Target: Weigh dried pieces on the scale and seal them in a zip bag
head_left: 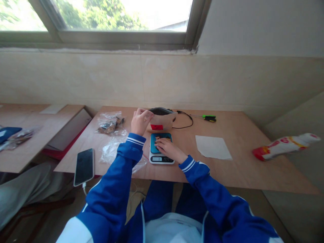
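1. Left hand point(141, 122): raised near the far edge of the plywood worktop point(249, 172), fingers bunched together against the side of a tan pouch point(162, 121) with a black opening and a red label point(157, 127). Whether those fingers pinch the pouch: impossible to tell from this view.
2. Right hand point(170, 150): low over the teal platform of a white digital kitchen scale point(161, 159), fingers close together and pressed down on small brown pieces point(159, 137). Any pinch: hidden behind the fingers.
3. Scale: mid-worktop, toward the front edge, with the pouch just behind it. Display too small to read.
4. Handling, as a judgement: light fingertip contact only, with no wrist weight on the platform, since pressure likely skews any reading. Steady support at the pouch's side also helps.
5. Toward the left: a clear plastic bag point(110, 123) of dried brown pieces near the far edge, a crumpled clear bag point(111, 152) closer in, and a smartphone point(84, 167) with a white cable at the front edge.
6. Toward the right: a sheet of white paper point(213, 147), a green-handled screwdriver point(209, 118) along the far edge, and a black cable point(186, 119) beside the pouch. Beyond the right edge, a red-and-white packet point(285, 146).
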